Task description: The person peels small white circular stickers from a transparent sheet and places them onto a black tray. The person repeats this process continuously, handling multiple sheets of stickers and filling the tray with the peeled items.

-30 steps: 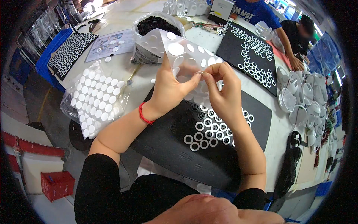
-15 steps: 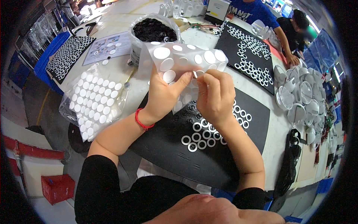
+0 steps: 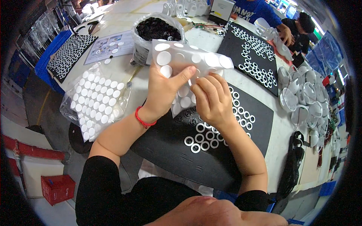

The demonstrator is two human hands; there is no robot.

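My left hand (image 3: 163, 88) is closed on a translucent backing sheet (image 3: 203, 67) with large white round stickers, its thumb lying across the front. Against the sheet's lower part, my right hand (image 3: 214, 98) is closed in a pinch; whatever sits between its fingertips is hidden. Both hands are raised over a black mat (image 3: 173, 150). On that mat lie white rings (image 3: 204, 145) in rows, partly covered by my right hand and forearm, and several dark round pieces (image 3: 186, 119) beside them.
Left of my arm, more sticker sheets (image 3: 96, 98) rest on a clear plastic bag. A bag of black pieces (image 3: 158, 30) stands beyond the sheet. Ring-covered boards (image 3: 260, 62) lie at far right and far left. Clear plastic cups (image 3: 301, 90) are piled right; a co-worker's hand (image 3: 286, 35) is behind.
The sheet has shifted slightly right. My right hand has moved a little left and down, and the sticker edge seen at its fingertips is now hidden. The co-worker's hand has moved up and left.
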